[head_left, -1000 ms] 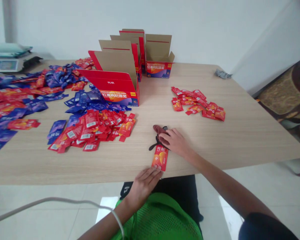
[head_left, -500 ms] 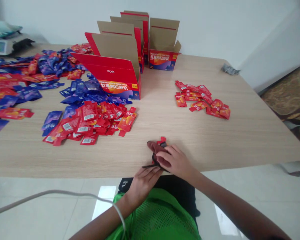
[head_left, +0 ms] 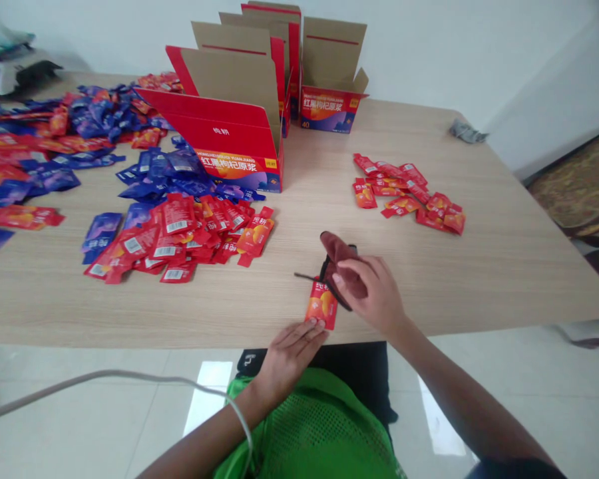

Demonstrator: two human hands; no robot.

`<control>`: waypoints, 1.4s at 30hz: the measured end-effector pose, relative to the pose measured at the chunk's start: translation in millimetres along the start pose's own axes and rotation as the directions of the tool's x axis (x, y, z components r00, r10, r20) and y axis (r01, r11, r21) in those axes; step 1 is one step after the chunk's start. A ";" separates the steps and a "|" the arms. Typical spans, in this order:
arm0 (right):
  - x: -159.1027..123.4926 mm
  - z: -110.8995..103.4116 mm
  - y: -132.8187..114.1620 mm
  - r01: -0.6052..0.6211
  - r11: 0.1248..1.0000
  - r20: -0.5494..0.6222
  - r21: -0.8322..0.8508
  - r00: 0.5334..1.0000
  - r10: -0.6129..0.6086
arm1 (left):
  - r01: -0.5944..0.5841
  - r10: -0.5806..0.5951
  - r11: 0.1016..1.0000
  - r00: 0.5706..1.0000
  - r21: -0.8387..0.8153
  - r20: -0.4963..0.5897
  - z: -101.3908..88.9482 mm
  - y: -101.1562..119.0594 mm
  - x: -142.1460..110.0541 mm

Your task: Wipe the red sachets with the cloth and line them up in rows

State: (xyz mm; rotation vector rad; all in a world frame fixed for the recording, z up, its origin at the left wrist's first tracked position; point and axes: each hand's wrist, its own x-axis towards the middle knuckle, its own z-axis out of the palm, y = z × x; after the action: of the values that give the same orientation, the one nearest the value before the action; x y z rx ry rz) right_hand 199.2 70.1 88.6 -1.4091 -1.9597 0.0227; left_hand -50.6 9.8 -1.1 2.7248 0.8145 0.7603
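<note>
A red-orange sachet (head_left: 322, 305) lies near the front edge of the wooden table (head_left: 479, 266). My left hand (head_left: 292, 349) rests with its fingers stretched flat, the tips touching the sachet's near end. My right hand (head_left: 372, 293) is closed on a dark maroon pouch (head_left: 339, 251) with a black drawstring, which covers the sachet's far end.
A heap of red sachets (head_left: 190, 236) and blue sachets (head_left: 170, 173) fills the left half. A smaller red group (head_left: 409, 193) lies at the right. Open red cartons (head_left: 239, 133) stand at the back, a scale (head_left: 10, 70) at far left, a grey wad (head_left: 466, 131) far right.
The red-orange sachet, covered by the pouch half a second ago, shows again below it. My right hand and the pouch have shifted away from the table edge. The view has tilted slightly.
</note>
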 end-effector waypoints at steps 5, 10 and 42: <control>-56.2 13.3 -35.8 0.084 0.995 0.305 0.053 0.948 -0.096 | 0.054 -0.057 0.995 0.998 -0.087 -0.027 0.6 1.3 1.0; -35.7 35.8 -7.2 0.079 0.996 0.279 -0.052 0.958 -0.061 | 0.006 -0.006 1.000 1.000 -0.015 0.012 -2.8 0.3 2.1; -105.3 -13.1 61.6 -0.823 0.486 -0.228 0.294 0.433 0.872 | -0.081 0.097 0.974 0.993 0.211 -0.067 -12.7 -6.5 -12.3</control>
State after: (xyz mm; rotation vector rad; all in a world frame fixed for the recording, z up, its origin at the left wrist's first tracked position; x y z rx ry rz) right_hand 273.0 2.3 17.8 -2.0074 -0.7420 0.3493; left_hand -69.1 8.8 2.4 2.9514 0.8360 0.8481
